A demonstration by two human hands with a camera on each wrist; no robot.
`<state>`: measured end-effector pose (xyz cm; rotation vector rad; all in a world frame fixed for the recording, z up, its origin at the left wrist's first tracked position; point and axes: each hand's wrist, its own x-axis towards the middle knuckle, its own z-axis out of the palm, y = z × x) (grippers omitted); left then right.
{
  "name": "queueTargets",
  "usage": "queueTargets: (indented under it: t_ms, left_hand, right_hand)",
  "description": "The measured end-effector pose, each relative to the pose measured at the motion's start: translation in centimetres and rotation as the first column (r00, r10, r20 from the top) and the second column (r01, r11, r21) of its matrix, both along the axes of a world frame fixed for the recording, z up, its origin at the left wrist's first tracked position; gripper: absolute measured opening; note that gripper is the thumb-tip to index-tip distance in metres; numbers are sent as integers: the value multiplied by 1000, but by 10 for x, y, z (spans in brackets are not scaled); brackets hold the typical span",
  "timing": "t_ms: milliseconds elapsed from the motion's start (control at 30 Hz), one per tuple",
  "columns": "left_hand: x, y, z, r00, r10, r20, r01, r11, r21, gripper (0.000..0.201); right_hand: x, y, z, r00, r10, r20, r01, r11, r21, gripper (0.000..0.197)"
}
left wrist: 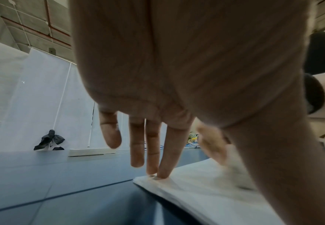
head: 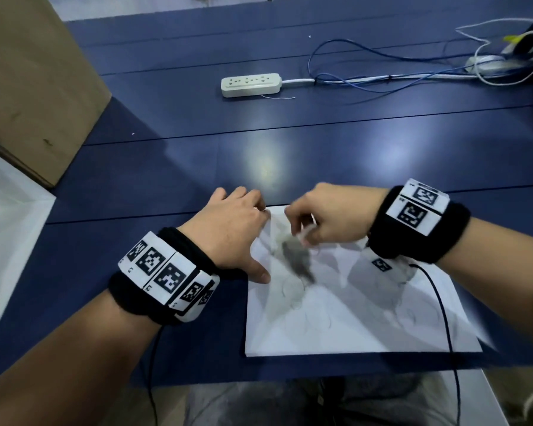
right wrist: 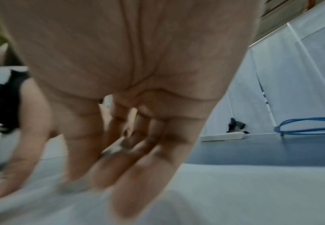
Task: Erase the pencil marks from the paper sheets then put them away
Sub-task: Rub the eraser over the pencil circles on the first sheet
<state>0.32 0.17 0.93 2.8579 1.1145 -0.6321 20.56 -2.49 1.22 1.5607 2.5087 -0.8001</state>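
A stack of white paper sheets (head: 351,318) lies on the blue table (head: 166,179) in front of me. A dark grey pencil smudge (head: 299,265) and faint pencil loops mark the top sheet. My left hand (head: 253,241) presses the stack's far left corner with straight fingertips (left wrist: 162,175) and the thumb. Just right of it, my right hand (head: 308,229) is blurred over the smudge and pinches a small white eraser (head: 305,236). In the right wrist view the curled fingers (right wrist: 138,159) hold the eraser (right wrist: 117,146) down against the paper (right wrist: 235,190).
A white power strip (head: 250,85) lies further back, with blue and white cables (head: 382,66) running to the right. A large cardboard box (head: 28,81) stands at the far left, a white surface (head: 6,226) below it. A black wrist cable (head: 440,302) crosses the paper.
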Motion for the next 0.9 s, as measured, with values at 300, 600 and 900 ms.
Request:
queueTargets:
  t_ms: [300,600,900]
  left_hand:
    - [-2,1,2,997,60,55,-55,995,-87,90]
    - [-2,0,3,993,85,81,-76,991,-108,90]
    - [0,0,2,994,83,67,-76,992,-101,88]
  right_hand:
    - [-2,-14,6,1000,25,-1,-25,995,-92,23]
    - [4,9,3,995,-90,39,83,984,161,11]
    - [-1,7,3,995,-77,70,71,994,78,15]
